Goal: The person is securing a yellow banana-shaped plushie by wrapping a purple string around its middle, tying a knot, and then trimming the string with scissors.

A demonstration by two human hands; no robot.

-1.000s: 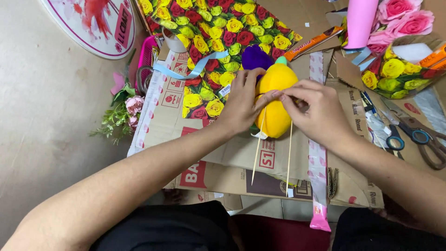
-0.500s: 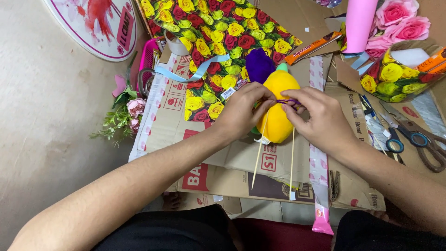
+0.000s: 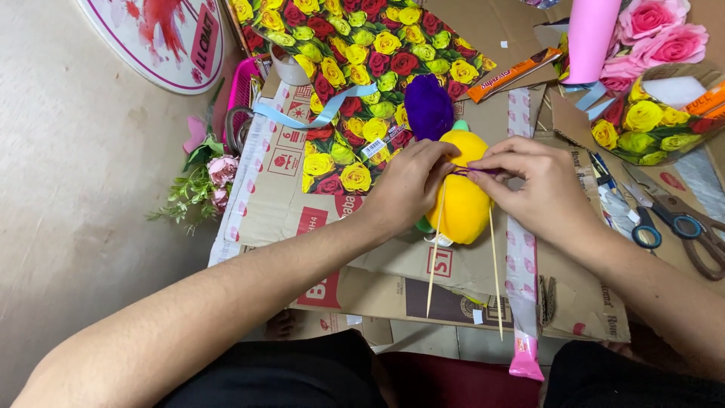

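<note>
- We look down at a bare brown floor with flat sheets of cardboard [image 3: 332,249] spread over it.
- Closest to us, two thin wooden sticks [image 3: 495,272] point back toward us across the cardboard.
- The sticks come out from under a soft yellow toy [image 3: 462,208] that lies on the cardboard, in the middle of what we see.
- Our left hand [image 3: 408,185] is closed on the left side of the yellow toy, with its fingers bent over the top.
- Our right hand [image 3: 532,189] is on the right side, and its fingertips pinch a thin purple string [image 3: 474,172] that runs across the toy.
- The two hands are close together, almost meeting over the toy.
- Just past the toy there is a fuzzy purple ball [image 3: 427,106], touching the top of the toy.
- To the right, blue-handled scissors [image 3: 668,219] lie on the floor stuff, well apart from our right hand.
- To the left, a small bunch of fake flowers [image 3: 204,181] lies at the edge of the cardboard.
- Farther away, paper with red, yellow and green roses [image 3: 355,53] is spread out, with a light blue ribbon [image 3: 317,113] over it.
- At the far right we see a pink roll [image 3: 589,38], pink roses [image 3: 657,34], and a bowl wrapped in the rose paper [image 3: 649,121].
- At the far left there is a round white sign [image 3: 151,38] with red marks.
</note>
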